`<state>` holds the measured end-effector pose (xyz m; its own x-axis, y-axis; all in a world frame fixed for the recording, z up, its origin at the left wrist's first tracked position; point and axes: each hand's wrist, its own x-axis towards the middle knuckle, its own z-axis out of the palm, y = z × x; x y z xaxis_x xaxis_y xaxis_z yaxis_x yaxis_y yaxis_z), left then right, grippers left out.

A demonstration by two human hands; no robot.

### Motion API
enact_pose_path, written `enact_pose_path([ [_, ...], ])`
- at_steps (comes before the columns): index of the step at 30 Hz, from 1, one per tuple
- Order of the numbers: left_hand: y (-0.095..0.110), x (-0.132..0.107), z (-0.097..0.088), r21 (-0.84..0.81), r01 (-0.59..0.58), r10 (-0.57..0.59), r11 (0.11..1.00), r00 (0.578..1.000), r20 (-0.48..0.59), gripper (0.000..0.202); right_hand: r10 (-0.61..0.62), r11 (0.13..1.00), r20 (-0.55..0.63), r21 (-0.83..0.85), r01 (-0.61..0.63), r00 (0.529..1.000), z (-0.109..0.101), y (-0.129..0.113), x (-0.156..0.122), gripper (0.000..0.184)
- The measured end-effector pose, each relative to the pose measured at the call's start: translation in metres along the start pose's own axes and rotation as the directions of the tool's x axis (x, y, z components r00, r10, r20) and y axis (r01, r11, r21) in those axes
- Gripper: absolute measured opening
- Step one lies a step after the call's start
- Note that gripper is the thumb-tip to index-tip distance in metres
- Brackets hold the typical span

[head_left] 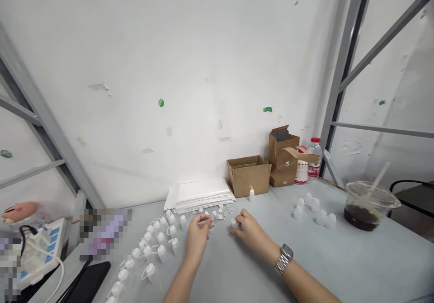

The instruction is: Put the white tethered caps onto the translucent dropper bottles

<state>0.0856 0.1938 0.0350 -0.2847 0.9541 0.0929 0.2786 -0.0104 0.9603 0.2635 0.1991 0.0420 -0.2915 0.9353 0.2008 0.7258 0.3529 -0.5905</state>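
Note:
My left hand [197, 236] is closed in a pinch beside a loose pile of small white caps with strap loops [220, 213]; what its fingertips hold is too small to make out. Between the fingers of my right hand [250, 231] is a small white plastic bottle [233, 223], partly covered by them. Left of my left hand stand rows of small white bottles with strapped caps [161, 254]. Off to the right, several small bottles [315, 204] form a loose group. One capped bottle [252, 195] stands alone before the cardboard box.
Along the wall are a stack of white envelopes [203, 193], an open cardboard box [249, 178], a brown paper bag [284, 167] and a red-capped water bottle [314, 156]. A dark drink cup [362, 215] stands right; a black phone [88, 282] and power strip [44, 251] lie left.

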Motion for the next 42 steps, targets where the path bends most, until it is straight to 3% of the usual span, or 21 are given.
enact_pose_path([
  [2,0.005,-0.003,0.002,-0.170,0.043,-0.039,0.985,0.999,0.028,0.032,-0.041,0.984,-0.001,0.176,0.041,0.999,0.003,-0.001,-0.002,0.014],
  [5,0.012,-0.010,0.005,-0.432,0.128,-0.097,0.893,0.991,0.093,0.038,-0.080,0.910,0.098,0.413,0.033,0.992,0.006,-0.009,-0.005,0.017],
  [8,0.016,-0.015,0.008,-0.516,0.157,-0.100,0.842,0.986,0.137,0.037,-0.091,0.871,0.116,0.490,0.022,0.989,0.007,-0.019,-0.007,0.017],
  [15,0.019,-0.016,0.009,-0.542,0.148,-0.080,0.828,0.986,0.146,0.034,0.005,0.864,0.058,0.502,-0.034,0.998,0.005,-0.022,-0.007,0.021],
  [23,0.016,-0.017,0.009,-0.555,0.117,-0.051,0.824,0.990,0.133,0.029,0.000,0.878,0.059,0.478,-0.029,0.998,0.008,-0.024,-0.009,0.029],
  [27,0.017,-0.017,0.010,-0.645,0.194,-0.130,0.739,0.981,0.146,0.023,-0.003,0.898,0.035,0.441,-0.013,0.999,0.009,-0.025,-0.010,0.030],
  [32,0.019,-0.017,0.008,-0.674,0.369,-0.261,0.640,0.930,0.260,0.020,0.024,0.911,0.015,0.412,-0.027,1.000,0.012,-0.023,-0.009,0.023],
  [39,0.019,-0.019,0.002,-0.504,0.472,-0.292,0.723,0.871,0.396,0.036,0.006,0.960,-0.055,0.281,0.010,0.998,0.015,-0.021,-0.009,0.016],
  [42,0.021,-0.021,-0.001,-0.455,0.447,-0.267,0.770,0.874,0.406,0.042,-0.033,0.987,-0.132,0.153,0.054,0.991,0.015,-0.020,-0.009,0.015],
])
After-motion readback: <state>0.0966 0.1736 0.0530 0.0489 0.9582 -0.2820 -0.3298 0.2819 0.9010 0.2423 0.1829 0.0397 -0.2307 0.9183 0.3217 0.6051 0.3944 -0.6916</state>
